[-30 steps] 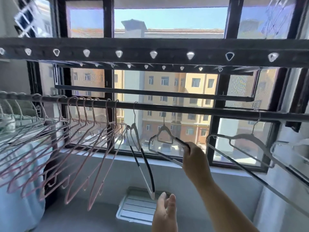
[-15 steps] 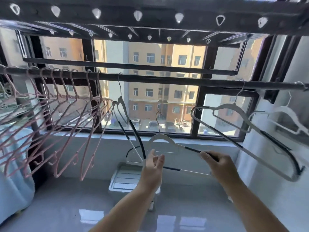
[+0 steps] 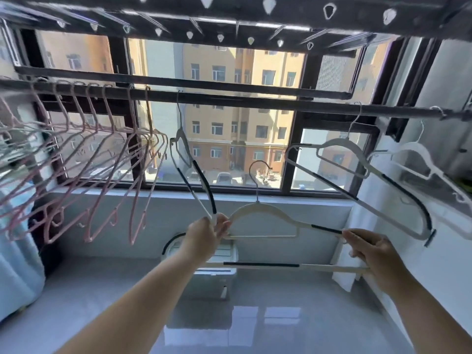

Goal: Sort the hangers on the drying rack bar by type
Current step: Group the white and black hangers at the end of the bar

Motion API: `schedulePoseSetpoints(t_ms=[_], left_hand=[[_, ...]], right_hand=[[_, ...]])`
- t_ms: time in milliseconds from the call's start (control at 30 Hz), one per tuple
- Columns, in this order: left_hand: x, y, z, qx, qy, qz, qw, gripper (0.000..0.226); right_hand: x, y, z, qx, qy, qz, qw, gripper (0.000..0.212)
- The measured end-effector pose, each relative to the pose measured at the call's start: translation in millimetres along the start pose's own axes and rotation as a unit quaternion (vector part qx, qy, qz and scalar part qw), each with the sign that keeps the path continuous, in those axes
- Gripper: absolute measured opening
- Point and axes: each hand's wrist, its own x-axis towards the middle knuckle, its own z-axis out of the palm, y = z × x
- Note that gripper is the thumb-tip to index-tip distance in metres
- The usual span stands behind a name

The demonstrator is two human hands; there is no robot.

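Note:
A dark drying rack bar [image 3: 255, 101] runs across the window. Several pink hangers [image 3: 107, 162] hang bunched at its left. Right of them hangs a white hanger with black grips [image 3: 190, 159]. A second such hanger [image 3: 357, 175] and a plain white hanger [image 3: 419, 159] hang at the right. A third white hanger with black grips [image 3: 265, 221] is off the bar, level below it, hook up. My left hand [image 3: 204, 236] pinches its left end, beside the lower tip of the hanging hanger. My right hand [image 3: 375, 256] grips its right end.
Above is a dark upper rack beam [image 3: 306, 14] with a row of holes. A white plastic box [image 3: 224, 254] sits on the glossy floor under the hands. Light blue cloth [image 3: 15, 251] hangs at the far left. A white wall [image 3: 434, 85] closes the right side.
My right hand has lifted the white hanger off the bar and lowered it. My left hand came up and took its left end. The view has tilted downward.

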Motion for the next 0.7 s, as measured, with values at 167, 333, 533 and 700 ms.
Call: schedulePoseSetpoints(t_ms=[167,333,533,700], left_hand=[[-15,3,-8,-0.046,-0.031,-0.021,0.998,0.021],[-34,2,5,-0.121,-0.031,-0.083,0.989,0.022],[-37,28,28,-0.322,-0.015,-0.143,0.936,0.017],[-21,58,30,-0.417,0.012,-0.151,0.896,0.017]], right_hand=[[10,22,14,-0.256,0.103,-0.077,0.958,0.043],[-16,28,66,-0.354,0.102,-0.155,0.916,0.054],[-83,28,128,-0.252,-0.131,-0.126,0.95,0.046],[-105,21,148,-0.206,-0.199,-0.065,0.956,0.053]])
